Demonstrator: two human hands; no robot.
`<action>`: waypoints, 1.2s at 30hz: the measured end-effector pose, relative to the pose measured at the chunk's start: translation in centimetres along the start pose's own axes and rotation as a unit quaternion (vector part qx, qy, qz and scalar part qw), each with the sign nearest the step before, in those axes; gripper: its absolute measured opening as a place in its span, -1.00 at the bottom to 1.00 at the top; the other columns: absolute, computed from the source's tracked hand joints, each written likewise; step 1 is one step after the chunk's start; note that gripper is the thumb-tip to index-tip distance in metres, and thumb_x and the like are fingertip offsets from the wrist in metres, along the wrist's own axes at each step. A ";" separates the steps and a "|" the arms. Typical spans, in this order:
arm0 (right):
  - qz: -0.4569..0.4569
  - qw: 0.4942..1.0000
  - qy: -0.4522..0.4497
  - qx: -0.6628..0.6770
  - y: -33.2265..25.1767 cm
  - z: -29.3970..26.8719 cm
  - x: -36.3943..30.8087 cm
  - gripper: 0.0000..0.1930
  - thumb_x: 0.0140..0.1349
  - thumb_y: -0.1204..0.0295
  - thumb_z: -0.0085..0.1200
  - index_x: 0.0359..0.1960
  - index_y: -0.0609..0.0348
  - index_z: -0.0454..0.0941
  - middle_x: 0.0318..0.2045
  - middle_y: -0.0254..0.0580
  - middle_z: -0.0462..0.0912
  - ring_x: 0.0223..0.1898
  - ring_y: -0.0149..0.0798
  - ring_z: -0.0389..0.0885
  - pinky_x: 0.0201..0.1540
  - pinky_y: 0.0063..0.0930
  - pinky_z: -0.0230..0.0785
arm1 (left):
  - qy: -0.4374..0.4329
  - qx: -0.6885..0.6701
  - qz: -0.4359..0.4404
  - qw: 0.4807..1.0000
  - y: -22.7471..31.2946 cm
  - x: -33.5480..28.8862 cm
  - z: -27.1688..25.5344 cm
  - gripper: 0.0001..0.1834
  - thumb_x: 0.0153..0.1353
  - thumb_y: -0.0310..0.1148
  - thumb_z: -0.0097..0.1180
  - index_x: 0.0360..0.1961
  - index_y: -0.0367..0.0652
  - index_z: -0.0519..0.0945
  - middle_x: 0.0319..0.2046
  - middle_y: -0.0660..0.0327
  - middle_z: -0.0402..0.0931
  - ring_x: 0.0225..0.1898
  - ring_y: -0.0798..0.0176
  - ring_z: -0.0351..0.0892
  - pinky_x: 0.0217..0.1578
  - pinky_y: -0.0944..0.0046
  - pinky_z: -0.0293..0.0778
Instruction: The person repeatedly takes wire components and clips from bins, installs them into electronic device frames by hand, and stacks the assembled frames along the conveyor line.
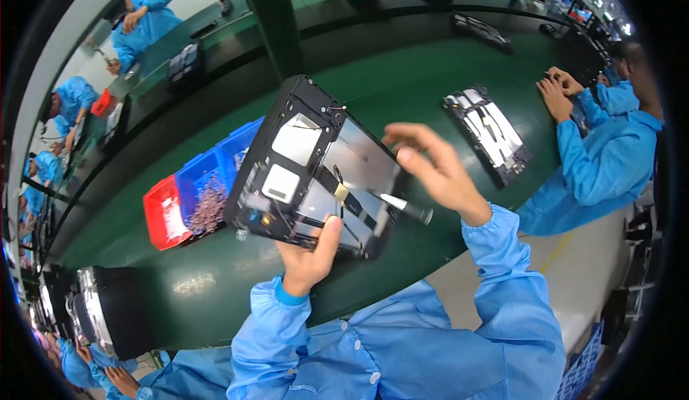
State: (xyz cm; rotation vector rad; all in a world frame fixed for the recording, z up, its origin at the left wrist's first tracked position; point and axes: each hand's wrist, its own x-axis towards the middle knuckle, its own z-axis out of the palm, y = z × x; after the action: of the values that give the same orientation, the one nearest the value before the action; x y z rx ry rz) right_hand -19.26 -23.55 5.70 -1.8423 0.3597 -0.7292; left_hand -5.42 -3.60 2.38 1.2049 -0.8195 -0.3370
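My left hand (pixel 310 256) is closed on the lower edge of a black tablet-like device housing (pixel 286 97), thumb on top. Tilted above the bench, the housing shows silver battery-like panels (pixel 359 152), two white rectangular parts (pixel 280 182) and dark ribbon cables. Just off its right edge is my right hand (pixel 438 167), slightly blurred, with thumb and forefinger apart. Below that hand, a slim blurred object with a white tip and grey end (pixel 409 208) crosses the housing's lower right edge. I cannot make out its kind, and it appears apart from the fingers.
Left of the housing stand blue bins (pixel 192 172), one with small pinkish parts, and a red bin (pixel 159 210) with white pieces. Another opened device (pixel 491 134) lies on the green bench (pixel 344 289) at right, near a co-worker (pixel 603 156). Dark panels (pixel 108 307) stand at lower left.
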 end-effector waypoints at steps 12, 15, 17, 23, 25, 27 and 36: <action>0.242 0.957 0.157 0.019 4.5 -16.4 -6.2 -0.48 0.30 0.30 0.21 0.19 0.42 0.46 -0.11 -0.25 0.67 -0.14 -0.46 0.62 -0.06 -0.60 0.45 | -0.210 0.027 -0.333 0.919 -2.4 0.6 -1.5 -0.21 0.26 -0.19 0.30 0.31 -0.54 0.26 -0.64 0.44 0.24 -0.66 0.57 0.25 -0.67 0.50 0.17; 0.236 0.950 0.202 0.018 5.5 -23.3 -6.2 -0.63 0.34 0.34 0.14 0.06 0.37 0.55 -0.16 -0.26 0.69 -0.21 -0.46 0.66 -0.14 -0.60 0.50 | -0.203 0.057 -0.341 0.916 -3.0 0.6 -3.1 -0.38 0.29 -0.24 0.26 0.22 -0.48 0.40 -0.63 0.41 0.28 -0.71 0.55 0.26 -0.70 0.48 0.19; 0.244 0.952 0.175 0.059 6.4 -26.2 -6.3 -0.65 0.35 0.35 0.13 0.04 0.38 0.56 -0.17 -0.25 0.70 -0.23 -0.46 0.67 -0.17 -0.61 0.52 | -0.194 0.051 -0.363 0.910 -3.0 0.8 -3.5 -0.48 0.31 -0.28 0.22 0.16 -0.43 0.45 -0.65 0.40 0.31 -0.74 0.53 0.29 -0.73 0.46 0.22; 0.275 0.947 0.146 0.074 10.3 -30.3 -6.7 -0.63 0.35 0.33 0.13 0.07 0.36 0.54 -0.16 -0.21 0.71 -0.25 -0.42 0.70 -0.15 -0.56 0.56 | -0.204 0.056 -0.354 0.911 -3.1 0.7 -3.3 -0.50 0.33 -0.28 0.19 0.15 -0.44 0.45 -0.67 0.40 0.33 -0.77 0.53 0.29 -0.75 0.43 0.23; 0.280 0.947 0.140 0.074 10.7 -30.3 -6.6 -0.63 0.35 0.33 0.13 0.07 0.36 0.54 -0.17 -0.21 0.72 -0.26 -0.42 0.70 -0.15 -0.56 0.56 | -0.204 0.056 -0.352 0.912 -3.1 0.7 -3.4 -0.51 0.33 -0.28 0.19 0.14 -0.44 0.46 -0.66 0.40 0.33 -0.76 0.53 0.29 -0.75 0.43 0.23; 0.294 0.942 0.140 0.077 11.1 -30.7 -6.8 -0.62 0.35 0.33 0.14 0.08 0.37 0.54 -0.16 -0.21 0.72 -0.25 -0.42 0.70 -0.15 -0.58 0.55 | -0.203 0.052 -0.360 0.909 -2.9 0.8 -3.3 -0.52 0.33 -0.29 0.19 0.14 -0.44 0.46 -0.67 0.40 0.33 -0.76 0.53 0.29 -0.75 0.43 0.24; 0.293 0.942 0.105 -0.127 11.0 -30.6 -5.2 -0.58 0.33 0.29 0.19 0.07 0.42 0.56 -0.19 -0.22 0.70 -0.25 -0.48 0.60 -0.15 -0.59 0.43 | -0.199 0.065 -0.362 0.908 -3.2 0.5 -3.3 -0.57 0.33 -0.33 0.19 0.13 -0.38 0.49 -0.67 0.42 0.29 -0.75 0.54 0.26 -0.77 0.43 0.23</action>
State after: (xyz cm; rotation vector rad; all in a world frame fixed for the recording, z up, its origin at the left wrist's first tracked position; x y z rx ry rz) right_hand -41.63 -47.29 1.31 -1.7574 1.1324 -0.4712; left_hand -2.18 -2.77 -0.82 1.5706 -0.7170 -1.1826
